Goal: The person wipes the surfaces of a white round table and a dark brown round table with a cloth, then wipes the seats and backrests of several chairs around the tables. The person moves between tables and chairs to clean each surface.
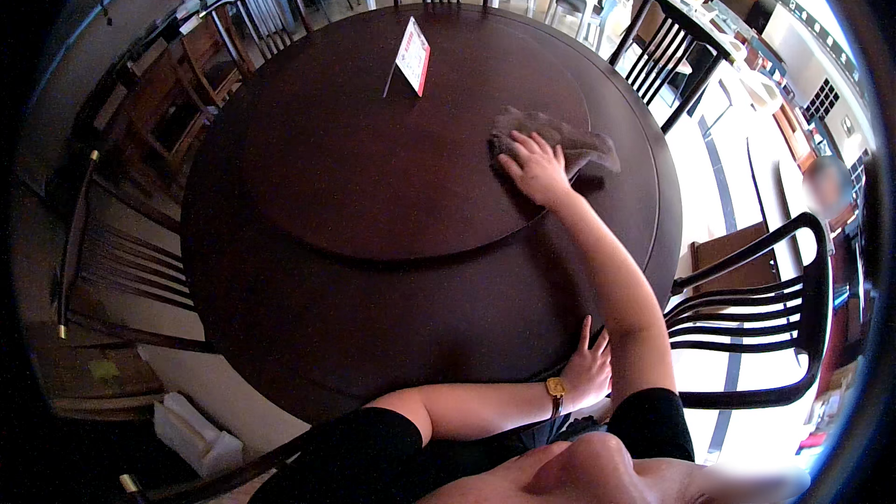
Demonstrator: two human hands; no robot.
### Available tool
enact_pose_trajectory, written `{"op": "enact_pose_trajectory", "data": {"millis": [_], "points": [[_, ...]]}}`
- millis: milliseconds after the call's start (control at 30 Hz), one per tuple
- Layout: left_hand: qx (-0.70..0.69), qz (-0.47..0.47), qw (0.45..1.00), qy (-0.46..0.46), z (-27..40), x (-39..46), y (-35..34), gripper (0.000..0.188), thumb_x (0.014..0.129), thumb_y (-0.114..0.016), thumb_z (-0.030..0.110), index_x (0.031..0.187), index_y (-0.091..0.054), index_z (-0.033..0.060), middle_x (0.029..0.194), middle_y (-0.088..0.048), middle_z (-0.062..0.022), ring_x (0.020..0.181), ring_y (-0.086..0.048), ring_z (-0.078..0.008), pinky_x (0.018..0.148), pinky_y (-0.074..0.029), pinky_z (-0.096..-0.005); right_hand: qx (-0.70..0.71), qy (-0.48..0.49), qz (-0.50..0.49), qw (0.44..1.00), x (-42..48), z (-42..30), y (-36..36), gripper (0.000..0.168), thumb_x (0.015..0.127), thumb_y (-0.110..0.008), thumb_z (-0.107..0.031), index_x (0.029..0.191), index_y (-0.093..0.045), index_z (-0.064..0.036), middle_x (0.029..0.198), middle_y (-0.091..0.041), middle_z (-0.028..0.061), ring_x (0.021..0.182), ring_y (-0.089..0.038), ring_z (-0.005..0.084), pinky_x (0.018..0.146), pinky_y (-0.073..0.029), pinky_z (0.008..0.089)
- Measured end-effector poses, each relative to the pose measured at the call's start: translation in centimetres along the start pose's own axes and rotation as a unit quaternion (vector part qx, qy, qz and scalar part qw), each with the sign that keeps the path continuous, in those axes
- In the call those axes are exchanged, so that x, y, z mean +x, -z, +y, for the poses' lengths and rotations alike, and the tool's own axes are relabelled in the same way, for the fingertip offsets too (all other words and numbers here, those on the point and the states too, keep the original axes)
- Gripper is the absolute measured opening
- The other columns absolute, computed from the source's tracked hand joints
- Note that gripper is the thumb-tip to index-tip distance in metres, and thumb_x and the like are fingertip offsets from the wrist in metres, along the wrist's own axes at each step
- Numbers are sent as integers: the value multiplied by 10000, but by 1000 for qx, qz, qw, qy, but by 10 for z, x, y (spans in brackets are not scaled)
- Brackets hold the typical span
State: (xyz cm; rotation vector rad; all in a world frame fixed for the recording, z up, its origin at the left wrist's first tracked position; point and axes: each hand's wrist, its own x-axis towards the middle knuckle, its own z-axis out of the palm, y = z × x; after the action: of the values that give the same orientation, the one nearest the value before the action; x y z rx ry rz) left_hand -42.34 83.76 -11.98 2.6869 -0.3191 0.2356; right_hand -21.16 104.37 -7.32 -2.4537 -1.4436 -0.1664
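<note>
A round dark wooden table [420,315] fills the middle of the head view, with a raised round turntable [364,182] on it. Near the turntable's right edge, my right hand [537,171] lies spread on a brown-grey cloth [535,127], pressing it flat; part of the cloth hangs past the edge. My left hand [588,371], with a gold watch [555,387] at its wrist, rests at the table's near edge beside my right upper arm, fingers apart and holding nothing visible. Toward the back of the turntable stands a small white and red sign [413,57] bearing writing.
Dark slatted wooden chairs surround the table, one at the right [805,308], one at the left [80,245], one at the back right [665,49]. A white box-like object [196,434] lies at the lower left. A person [827,185] is at the far right.
</note>
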Motion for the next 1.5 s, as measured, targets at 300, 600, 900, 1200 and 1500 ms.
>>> {"op": "enact_pose_trajectory", "data": {"millis": [300,600,900,1200,1500], "points": [[-367,41,925,94,-8,2,-107,391,966,-409,299,1252,-525,59,1352,-505,-129,1285,-420,-284,1058,-292,-499,12,151,-27,988,-54,-120,-1,559,944,-420,-519,1375,-445,-163,1483,-358,51,1397,-267,310,1079,-199,651],[-132,106,986,-3,-30,-47,27,324,915,-529,246,1160,-568,37,1243,-556,-165,1189,-477,-311,1022,-342,-456,118,346,-76,928,-78,-150,17,528,924,-525,-450,1350,-456,-147,1458,-400,59,1373,-326,289,1103,-223,588],[128,293,926,202,-161,-125,171,356,900,-583,235,1155,-564,-13,1233,-550,-186,1205,-492,-303,1026,-380,-458,26,-88,26,995,-9,-8,14,570,895,-528,-522,1330,-501,-155,1408,-468,37,1330,-392,253,1061,-262,607],[202,251,864,386,-196,-144,166,531,983,-406,358,1299,-488,-60,1404,-450,-207,1329,-390,-342,1121,-235,-514,-28,28,32,999,-43,-132,-6,548,882,-557,-454,1333,-489,-151,1437,-423,45,1351,-339,282,1070,-267,566],[231,269,796,491,-231,-172,186,493,976,-415,281,1321,-471,-68,1449,-397,-193,1367,-318,-375,1136,-200,-520,76,274,-60,957,-37,-166,9,552,896,-580,-370,1356,-451,-94,1455,-402,92,1354,-345,327,1113,-263,500]]}}
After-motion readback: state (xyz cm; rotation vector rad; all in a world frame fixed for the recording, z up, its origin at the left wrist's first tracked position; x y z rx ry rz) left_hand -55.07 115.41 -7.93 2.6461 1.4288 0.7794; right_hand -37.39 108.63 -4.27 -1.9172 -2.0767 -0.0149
